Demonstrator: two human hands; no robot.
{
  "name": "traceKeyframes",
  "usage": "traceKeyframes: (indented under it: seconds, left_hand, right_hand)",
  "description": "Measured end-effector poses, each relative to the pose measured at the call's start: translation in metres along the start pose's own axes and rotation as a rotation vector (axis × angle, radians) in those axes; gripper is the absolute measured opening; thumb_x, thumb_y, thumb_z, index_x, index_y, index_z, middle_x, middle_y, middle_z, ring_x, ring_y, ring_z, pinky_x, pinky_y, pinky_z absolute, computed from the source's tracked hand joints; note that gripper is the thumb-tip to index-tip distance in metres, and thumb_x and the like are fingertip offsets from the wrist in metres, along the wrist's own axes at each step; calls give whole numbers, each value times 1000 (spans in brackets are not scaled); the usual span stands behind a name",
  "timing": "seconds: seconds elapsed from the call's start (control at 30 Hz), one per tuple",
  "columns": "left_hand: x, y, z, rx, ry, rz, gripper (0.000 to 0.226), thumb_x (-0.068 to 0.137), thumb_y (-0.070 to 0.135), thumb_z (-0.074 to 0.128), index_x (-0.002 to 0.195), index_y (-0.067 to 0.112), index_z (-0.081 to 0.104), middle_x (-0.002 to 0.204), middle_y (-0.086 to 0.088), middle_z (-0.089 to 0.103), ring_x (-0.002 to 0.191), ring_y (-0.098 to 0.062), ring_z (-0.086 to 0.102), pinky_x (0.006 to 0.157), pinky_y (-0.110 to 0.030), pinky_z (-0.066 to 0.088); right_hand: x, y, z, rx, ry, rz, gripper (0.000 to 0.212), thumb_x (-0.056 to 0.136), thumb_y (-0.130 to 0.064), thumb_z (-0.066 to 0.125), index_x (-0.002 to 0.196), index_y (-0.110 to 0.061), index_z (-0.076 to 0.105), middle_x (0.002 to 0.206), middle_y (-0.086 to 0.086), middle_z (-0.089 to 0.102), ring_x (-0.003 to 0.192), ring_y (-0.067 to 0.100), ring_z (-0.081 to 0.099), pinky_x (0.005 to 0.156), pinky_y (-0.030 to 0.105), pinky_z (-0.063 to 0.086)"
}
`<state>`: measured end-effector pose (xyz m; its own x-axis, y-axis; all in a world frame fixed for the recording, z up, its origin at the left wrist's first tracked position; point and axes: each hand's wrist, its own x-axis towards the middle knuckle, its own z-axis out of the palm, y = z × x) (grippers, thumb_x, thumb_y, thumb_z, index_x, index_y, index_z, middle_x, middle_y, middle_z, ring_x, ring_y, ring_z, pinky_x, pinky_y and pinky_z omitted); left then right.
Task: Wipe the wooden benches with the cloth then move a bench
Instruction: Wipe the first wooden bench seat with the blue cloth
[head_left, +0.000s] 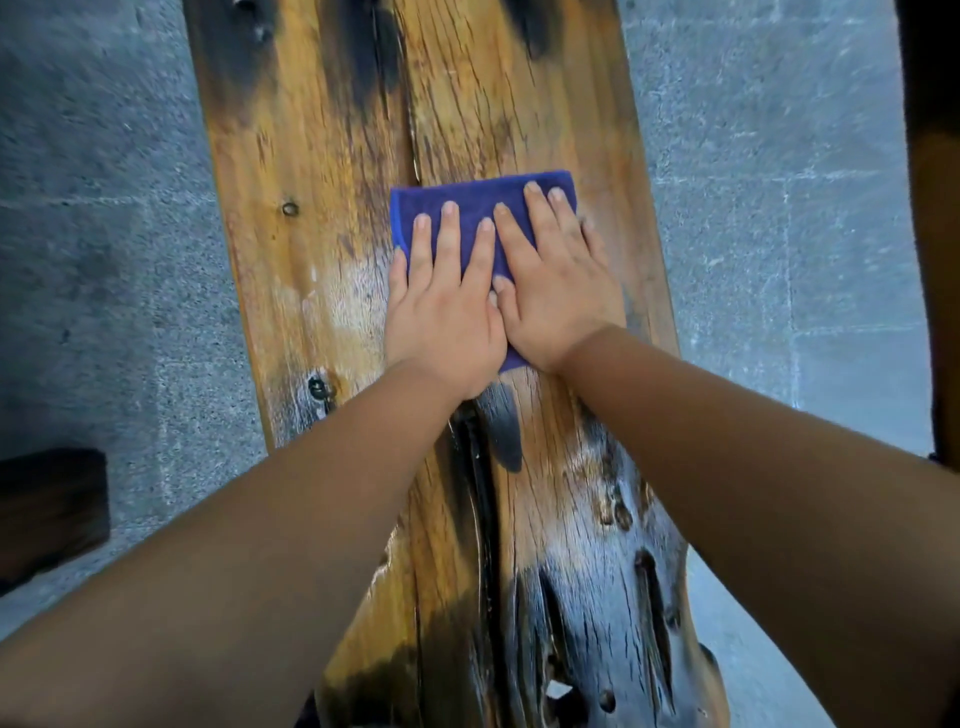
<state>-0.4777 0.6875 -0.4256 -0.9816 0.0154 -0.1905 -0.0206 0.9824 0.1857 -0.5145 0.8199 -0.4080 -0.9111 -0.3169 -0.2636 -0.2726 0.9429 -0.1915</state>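
Flatly, both hands (498, 306) press a blue cloth (478, 200) onto the bench (322, 156).

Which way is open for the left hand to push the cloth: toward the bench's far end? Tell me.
Probably yes. The left hand lies flat on the blue cloth, beside the right hand, and the wooden bench beyond the cloth shows only bare wood, nothing standing in the path.

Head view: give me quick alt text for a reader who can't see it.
Both hands, left hand and right hand, press flat side by side on a folded blue cloth lying on a long, weathered wooden bench. The bench has dark burnt-looking patches and a crack along its length, and stands on a grey stone floor.
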Motion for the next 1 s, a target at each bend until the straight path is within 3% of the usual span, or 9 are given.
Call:
traceKeyframes:
  seconds: [0.33,0.67,0.83,1.0]
  left_hand:
    - [54,-10,-10,9,56,-2,59,100,43,14,156,23,10,164,-5,4,151,-27,0,121,-45,5]
    - [58,-12,-9,49,98,15,61,98,40,15,156,24,10,164,-6,5,150,-29,3,121,-47,7]
    - [35,-7,-11,71,47,86,62,98,42,16,156,23,9,164,-8,3,150,-32,0,121,-50,7]
    - [-51,17,3,-8,-11,52,60,100,40,18,156,20,8,164,-10,1,150,-33,-1,120,-49,6]
  right_hand:
    - [58,4,-16,-58,61,-43,64,94,-44,26,154,-23,21,164,9,11,150,27,7,119,50,6]
    - [57,4,-11,-88,152,-58,61,96,-42,25,154,-26,20,163,7,14,150,26,10,119,51,10]
    - [18,3,-3,-52,138,11,60,97,-41,23,155,-25,16,164,8,10,150,28,8,118,52,10]
    - [-61,-1,11,-65,53,16,62,95,-42,28,154,-25,20,164,10,10,150,29,9,117,55,11]
